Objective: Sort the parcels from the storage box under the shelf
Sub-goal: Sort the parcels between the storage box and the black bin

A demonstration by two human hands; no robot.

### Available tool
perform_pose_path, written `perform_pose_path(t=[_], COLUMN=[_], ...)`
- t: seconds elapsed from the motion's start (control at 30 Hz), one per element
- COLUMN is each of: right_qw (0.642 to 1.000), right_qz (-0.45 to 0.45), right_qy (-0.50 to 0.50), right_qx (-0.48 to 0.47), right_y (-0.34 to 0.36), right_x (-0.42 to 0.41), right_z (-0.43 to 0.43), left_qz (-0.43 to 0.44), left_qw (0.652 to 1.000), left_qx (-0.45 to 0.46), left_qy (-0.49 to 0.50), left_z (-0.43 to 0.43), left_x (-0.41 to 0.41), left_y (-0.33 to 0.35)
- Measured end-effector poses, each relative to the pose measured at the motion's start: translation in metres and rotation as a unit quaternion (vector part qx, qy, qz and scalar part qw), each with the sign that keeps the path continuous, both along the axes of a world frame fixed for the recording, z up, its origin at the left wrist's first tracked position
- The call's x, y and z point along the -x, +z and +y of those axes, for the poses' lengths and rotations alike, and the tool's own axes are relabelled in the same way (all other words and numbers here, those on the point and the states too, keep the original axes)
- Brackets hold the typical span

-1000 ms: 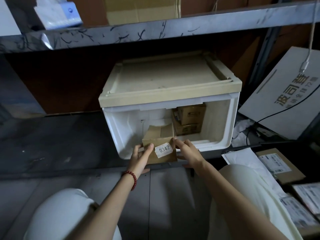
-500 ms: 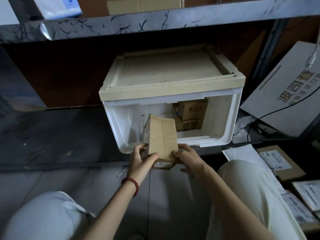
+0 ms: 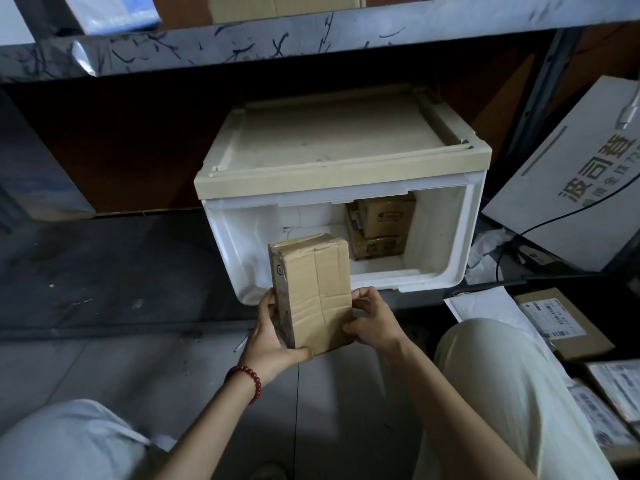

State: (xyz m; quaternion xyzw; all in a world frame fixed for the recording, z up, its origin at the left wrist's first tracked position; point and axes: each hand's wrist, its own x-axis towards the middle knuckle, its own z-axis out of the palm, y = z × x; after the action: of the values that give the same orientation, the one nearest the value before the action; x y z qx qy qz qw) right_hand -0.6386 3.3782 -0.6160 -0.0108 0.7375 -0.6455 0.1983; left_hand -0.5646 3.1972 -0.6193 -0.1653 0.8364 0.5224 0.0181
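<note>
A brown cardboard parcel [image 3: 313, 289] stands on end in front of the white storage box [image 3: 446, 271], held clear of its open front. My left hand [image 3: 273, 337] grips the parcel's left side and bottom corner. My right hand [image 3: 372, 320] holds its right edge with curled fingers. The storage box has a beige lid [image 3: 322, 147] and sits under the metal shelf [image 3: 311, 32]. Two more cardboard parcels [image 3: 381, 226] are stacked at the back right inside it.
Labelled parcels [image 3: 561, 320] and a white mailer [image 3: 485, 306] lie on the floor at the right, beside my right knee. A large grey printed carton [image 3: 571, 188] leans at the right, with a black cable across it. Boxes sit on the shelf above.
Both hands have pulled the parcel out of the storage box and turned it; its 0342 label no longer faces me, and a plain taped face shows instead.
</note>
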Motion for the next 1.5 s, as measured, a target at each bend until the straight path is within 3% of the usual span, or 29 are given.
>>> perform_pose_path(t=[0.2, 0.43, 0.63, 0.87, 1.13, 1.5], right_qw=[0.998, 0.996, 0.994, 0.988, 0.967, 0.975], right_qz=[0.041, 0.015, -0.023, -0.049, -0.171, -0.188], right_qy=[0.013, 0.008, 0.046, -0.005, -0.026, 0.009], right_qx=[0.042, 0.092, 0.091, 0.149, 0.186, 0.118], right_y=[0.004, 0.016, 0.021, 0.021, 0.018, 0.008], right_x=[0.000, 0.001, 0.000, 0.006, 0.011, 0.010], right_z=[-0.004, -0.010, -0.010, -0.004, -0.004, 0.005], left_qz=[-0.028, -0.088, -0.035, 0.020, 0.114, 0.082], left_qw=[0.995, 0.963, 0.971, 0.988, 0.975, 0.988], left_qx=[-0.089, -0.244, -0.204, -0.132, -0.178, -0.115], left_qy=[0.021, 0.078, 0.122, 0.080, 0.074, 0.057], left_z=[-0.005, -0.003, -0.007, -0.003, -0.008, -0.019], left_x=[0.008, 0.012, 0.015, 0.013, 0.015, 0.017], left_y=[-0.003, -0.005, 0.001, 0.014, 0.028, 0.029])
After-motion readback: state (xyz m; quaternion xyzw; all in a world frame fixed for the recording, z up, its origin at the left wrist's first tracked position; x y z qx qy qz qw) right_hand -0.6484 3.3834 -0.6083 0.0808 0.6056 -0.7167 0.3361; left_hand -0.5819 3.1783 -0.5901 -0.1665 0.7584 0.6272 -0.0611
